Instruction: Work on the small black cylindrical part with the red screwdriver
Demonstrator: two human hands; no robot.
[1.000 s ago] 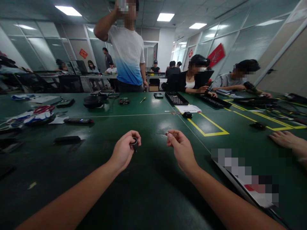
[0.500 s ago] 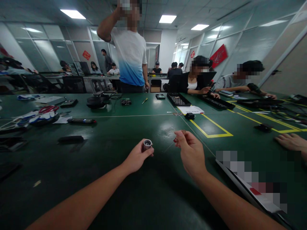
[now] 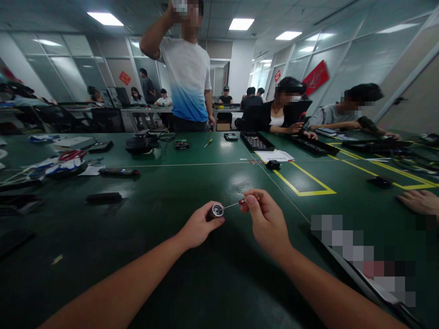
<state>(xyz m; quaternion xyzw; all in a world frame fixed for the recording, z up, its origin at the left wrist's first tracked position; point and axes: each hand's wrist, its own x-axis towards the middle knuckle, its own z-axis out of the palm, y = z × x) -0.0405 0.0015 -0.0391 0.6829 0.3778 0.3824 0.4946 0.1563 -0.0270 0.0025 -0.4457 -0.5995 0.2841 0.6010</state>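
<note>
My left hand (image 3: 200, 226) is closed round a short grey metal cylinder (image 3: 217, 210), its hollow round end tilted towards the right. Inside the rim some dark parts show, too small to name. My right hand (image 3: 265, 214) pinches a small screwdriver (image 3: 232, 205) with a thin metal shaft and a reddish handle. Its shaft points left, and the tip is at the cylinder's opening; how deep it reaches I cannot tell. Fingers hide most of the handle. Both hands are above the green table (image 3: 206, 274).
A dark rod-like tool (image 3: 118, 172) and a black bar (image 3: 104, 197) lie left. Ahead are a yellow screwdriver (image 3: 208, 142), a black tray (image 3: 257, 141) and a small black block (image 3: 273, 164). Another person's hand (image 3: 416, 201) rests at right. People sit and stand beyond.
The cylinder has tipped from facing up to facing right. My right hand has moved slightly left, and the screwdriver shaft now shows, its tip at the cylinder's opening.
</note>
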